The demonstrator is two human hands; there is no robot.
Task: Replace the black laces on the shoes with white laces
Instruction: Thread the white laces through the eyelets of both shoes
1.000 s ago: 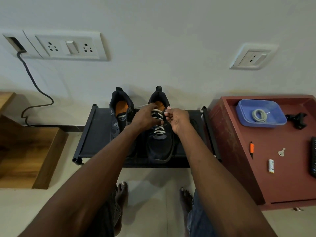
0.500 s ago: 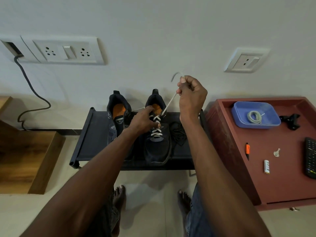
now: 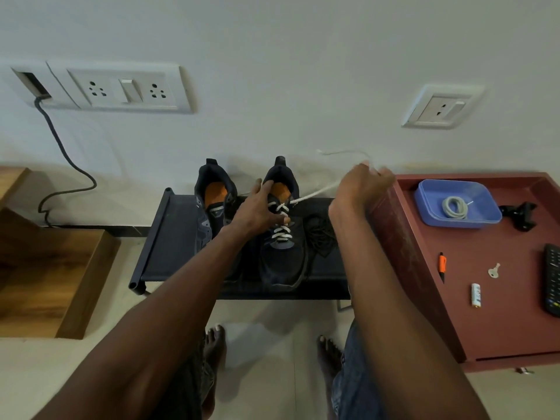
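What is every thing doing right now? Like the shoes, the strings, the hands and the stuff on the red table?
Right shoe: partly laced in white.
White lace: pulled taut to the right.
Left shoe: no lace visible.
Black laces: removed, heaped on the rack.
Left hand: pressing on the right shoe.
Right hand: gripping the white lace.
Spare lace: coiled in the blue tray.
Wall cable: plugged in.

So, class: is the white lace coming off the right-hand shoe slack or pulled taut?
Taut. The white lace runs in a straight line from the shoe to the right hand, which grips it; the left hand steadies the shoe.
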